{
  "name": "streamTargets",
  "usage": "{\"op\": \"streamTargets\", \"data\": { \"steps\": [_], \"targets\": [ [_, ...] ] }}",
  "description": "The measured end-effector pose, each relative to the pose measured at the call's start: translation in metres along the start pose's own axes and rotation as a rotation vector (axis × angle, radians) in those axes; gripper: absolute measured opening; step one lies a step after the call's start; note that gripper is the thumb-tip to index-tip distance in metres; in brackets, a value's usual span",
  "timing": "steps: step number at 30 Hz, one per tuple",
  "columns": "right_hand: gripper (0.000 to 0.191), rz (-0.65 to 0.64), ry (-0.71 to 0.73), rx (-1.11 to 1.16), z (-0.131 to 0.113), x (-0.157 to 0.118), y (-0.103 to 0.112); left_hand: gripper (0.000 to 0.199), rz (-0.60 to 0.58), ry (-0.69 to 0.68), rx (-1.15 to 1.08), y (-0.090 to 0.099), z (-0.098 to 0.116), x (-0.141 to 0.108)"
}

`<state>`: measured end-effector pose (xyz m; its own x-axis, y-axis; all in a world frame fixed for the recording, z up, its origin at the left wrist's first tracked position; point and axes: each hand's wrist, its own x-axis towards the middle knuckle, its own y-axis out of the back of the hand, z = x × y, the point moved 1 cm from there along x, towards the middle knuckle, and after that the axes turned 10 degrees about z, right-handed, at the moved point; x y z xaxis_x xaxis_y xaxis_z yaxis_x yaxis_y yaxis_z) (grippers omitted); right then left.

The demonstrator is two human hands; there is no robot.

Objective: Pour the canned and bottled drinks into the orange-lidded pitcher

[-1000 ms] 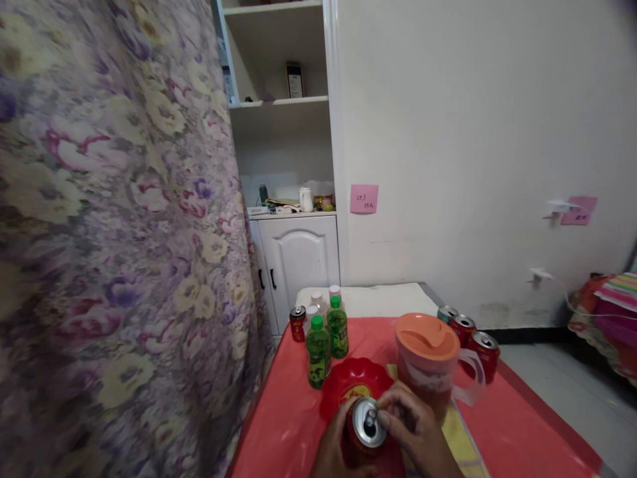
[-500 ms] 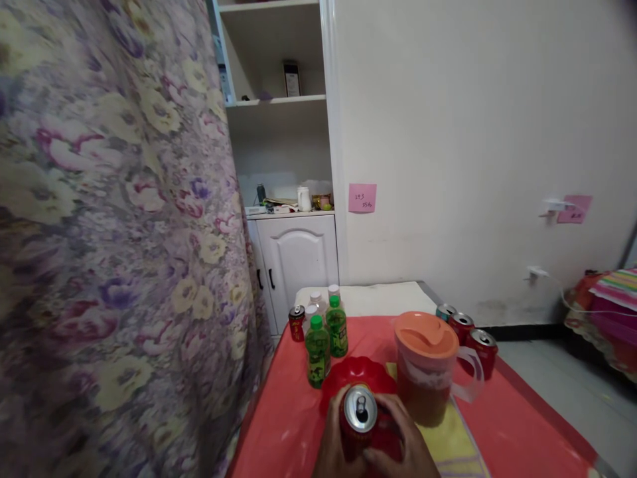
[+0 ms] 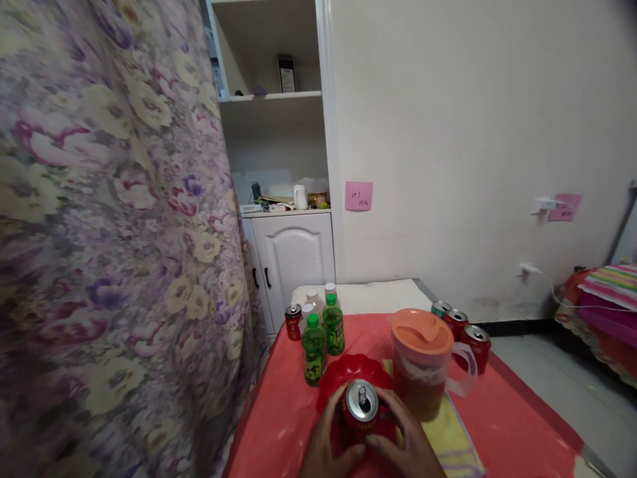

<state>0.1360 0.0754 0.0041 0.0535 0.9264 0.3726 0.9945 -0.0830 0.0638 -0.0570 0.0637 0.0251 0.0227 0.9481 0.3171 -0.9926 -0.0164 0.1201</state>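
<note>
An opened red soda can (image 3: 361, 425), its silver top facing up, stands between my two hands at the near side of the table. My left hand (image 3: 321, 441) curves round its left side, with the thumb in front. From the right, my right hand (image 3: 408, 438) wraps the can, its thumb low at the front. Just behind is a red scalloped dish (image 3: 351, 364), partly hidden by the can and hands. To the right stands a clear pitcher (image 3: 421, 388) of brown liquid with an orange lid (image 3: 421, 330).
Two green-capped bottles (image 3: 314, 352) stand behind left, near clear white-capped bottles (image 3: 312, 299) and a dark red can (image 3: 293, 324). Several opened cans (image 3: 478, 345) line the right edge. A yellow cloth (image 3: 455, 431) lies under the pitcher on the red tablecloth (image 3: 517, 411). A floral curtain (image 3: 124, 265) hangs left.
The can has shifted slightly right and up in my hands, closer to the fingers of my right hand. The whole view has turned a little to the right.
</note>
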Motion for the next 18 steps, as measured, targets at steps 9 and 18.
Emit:
{"op": "streamTargets", "data": {
  "steps": [9,18],
  "targets": [
    [0.048,-0.033,0.0,0.002,0.004,-0.002,0.003,0.079,0.134,0.038,-0.125,0.0,0.002,0.002],
    [0.036,-0.081,-0.07,-0.118,0.01,-0.002,0.006,0.083,0.223,0.099,-0.136,0.006,-0.004,0.001]
  ]
}}
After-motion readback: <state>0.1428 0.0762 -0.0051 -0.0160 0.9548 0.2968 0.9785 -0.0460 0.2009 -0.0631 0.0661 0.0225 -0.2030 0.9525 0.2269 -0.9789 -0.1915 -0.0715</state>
